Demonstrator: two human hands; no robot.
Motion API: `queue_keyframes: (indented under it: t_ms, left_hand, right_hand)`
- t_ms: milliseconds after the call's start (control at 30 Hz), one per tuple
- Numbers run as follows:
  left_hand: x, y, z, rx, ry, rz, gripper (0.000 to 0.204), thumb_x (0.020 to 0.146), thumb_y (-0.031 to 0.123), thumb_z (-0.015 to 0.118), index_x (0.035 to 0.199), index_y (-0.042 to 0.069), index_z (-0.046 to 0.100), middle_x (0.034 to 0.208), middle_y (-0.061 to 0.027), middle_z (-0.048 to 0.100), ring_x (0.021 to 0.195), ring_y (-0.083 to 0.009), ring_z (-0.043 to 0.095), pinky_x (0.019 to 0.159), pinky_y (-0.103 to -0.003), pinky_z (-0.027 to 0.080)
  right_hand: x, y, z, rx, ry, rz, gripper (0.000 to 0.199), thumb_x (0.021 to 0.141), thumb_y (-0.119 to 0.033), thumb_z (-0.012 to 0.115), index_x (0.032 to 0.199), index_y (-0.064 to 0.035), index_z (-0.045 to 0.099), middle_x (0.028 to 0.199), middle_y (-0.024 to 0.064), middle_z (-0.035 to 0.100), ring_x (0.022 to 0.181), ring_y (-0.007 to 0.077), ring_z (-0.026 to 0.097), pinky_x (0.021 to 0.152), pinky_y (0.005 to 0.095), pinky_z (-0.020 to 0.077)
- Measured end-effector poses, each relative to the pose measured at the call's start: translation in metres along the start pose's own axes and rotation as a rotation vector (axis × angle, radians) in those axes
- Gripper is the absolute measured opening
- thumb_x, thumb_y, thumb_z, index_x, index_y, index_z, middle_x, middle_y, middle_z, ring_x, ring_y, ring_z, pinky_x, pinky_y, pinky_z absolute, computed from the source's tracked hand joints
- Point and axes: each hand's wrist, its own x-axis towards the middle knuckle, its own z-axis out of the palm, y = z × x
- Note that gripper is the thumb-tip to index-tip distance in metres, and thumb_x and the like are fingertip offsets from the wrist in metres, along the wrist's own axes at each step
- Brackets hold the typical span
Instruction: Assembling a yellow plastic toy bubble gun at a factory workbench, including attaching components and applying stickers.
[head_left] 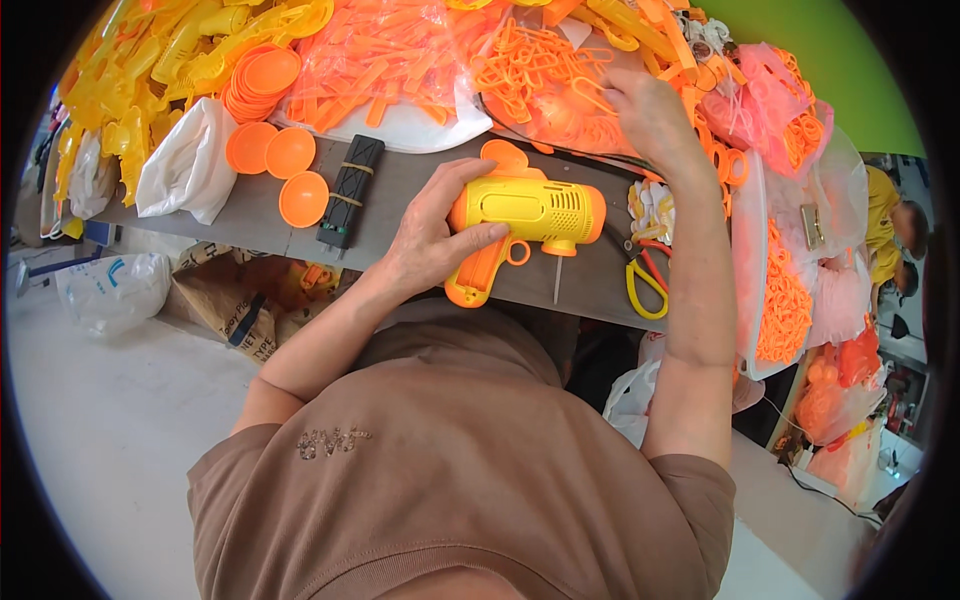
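Observation:
My left hand (430, 225) is wrapped round the back of a yellow and orange toy gun (528, 212), holding it low over the grey table. The gun's handle points toward me, with an orange ring-shaped trigger (518, 252) beside it. Its orange front end faces right. My right hand (645, 115) is stretched to the far side, fingers closed at an orange plastic loop (592, 97). Under that hand lies a pile of similar orange loops (525, 65). An orange round cup (503, 154) sits just behind the gun.
Orange cups (303, 199) and a black bar-shaped part (350, 192) lie at left, near a white bag (188, 165). Yellow shells (130, 80) and orange strips (375, 65) heap up behind. Pliers (645, 285) with yellow and red handles rest by the near right edge, beside a tub of orange parts (785, 310).

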Motion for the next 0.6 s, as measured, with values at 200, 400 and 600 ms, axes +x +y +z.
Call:
queue_keyframes:
  t_ms: [200, 400, 600]
  left_hand:
    - [-0.001, -0.004, -0.002, -0.051, 0.002, 0.009, 0.056, 0.079, 0.023, 0.075, 0.124, 0.0, 0.051, 0.124, -0.0163, 0.049, 0.114, -0.027, 0.051, 0.096, -0.035, 0.042]
    - [-0.001, -0.006, -0.003, -0.138, -0.02, -0.011, 0.055, 0.077, 0.019, 0.076, 0.124, 0.001, 0.052, 0.125, -0.0149, 0.048, 0.116, -0.0255, 0.05, 0.096, -0.034, 0.043]
    - [0.001, 0.001, -0.002, -0.131, -0.038, -0.011, 0.048, 0.082, 0.018, 0.071, 0.123, 0.0, 0.052, 0.125, -0.0147, 0.049, 0.115, -0.0258, 0.05, 0.096, -0.034, 0.041]
  right_hand:
    - [-0.078, -0.092, 0.002, 0.597, -0.058, -0.053, 0.012, 0.085, -0.007, 0.058, 0.093, 0.0007, 0.061, 0.074, 0.0113, 0.057, 0.07, 0.0238, 0.058, 0.063, 0.0293, 0.0455]
    - [-0.09, -0.104, 0.031, 0.417, 0.114, -0.105, 0.008, 0.085, -0.003, 0.058, 0.092, -0.0003, 0.061, 0.084, 0.0112, 0.055, 0.071, 0.0262, 0.059, 0.063, 0.0331, 0.0464]
    - [-0.091, -0.107, 0.03, 0.231, 0.087, -0.152, 0.007, 0.08, 0.0, 0.058, 0.087, -0.0016, 0.058, 0.083, 0.0119, 0.051, 0.071, 0.0298, 0.06, 0.061, 0.0383, 0.0472]
